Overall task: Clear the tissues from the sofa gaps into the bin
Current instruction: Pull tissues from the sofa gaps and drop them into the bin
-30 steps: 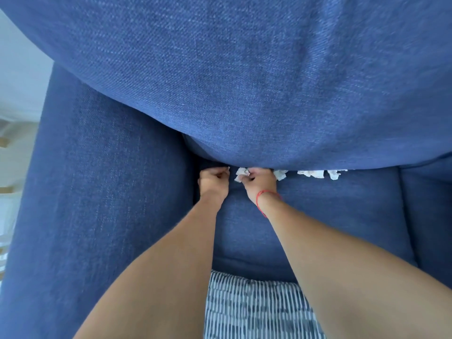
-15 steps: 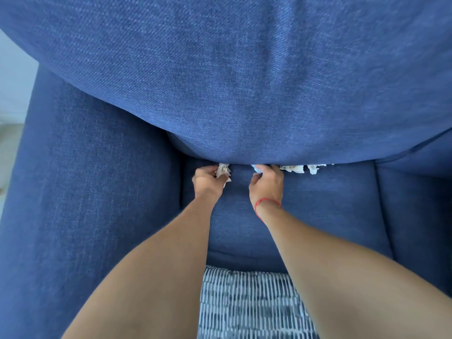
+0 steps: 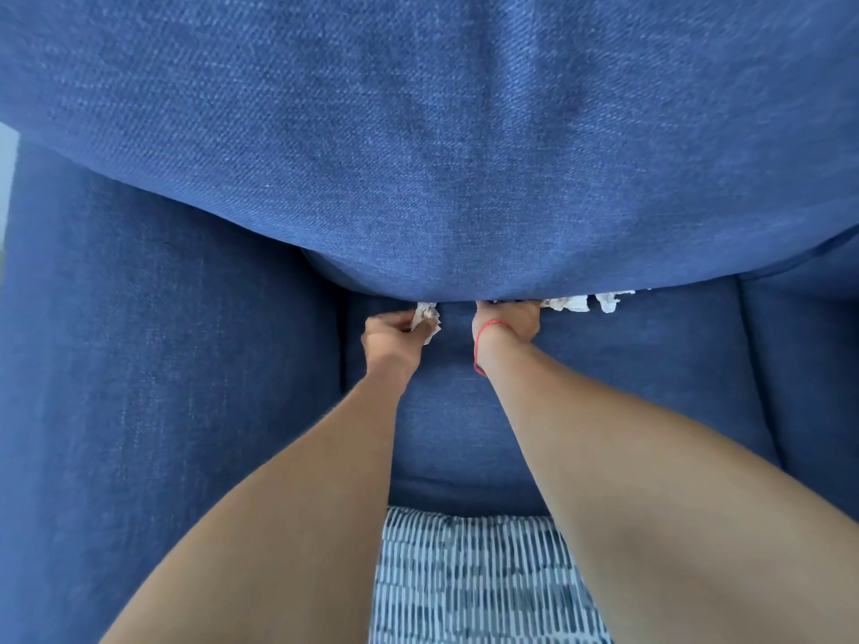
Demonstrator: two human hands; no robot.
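White tissue is pinched in my left hand, just out of the gap. My right hand digs under the back cushion; its fingers are hidden, so I cannot tell their grip. More tissues sit beside it: pull slowly, avoid tearing.

Tissues sit in the gap between back cushion and seat cushion, right of both hands.

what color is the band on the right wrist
Red: a thin band around the right wrist, best seen in the head view.
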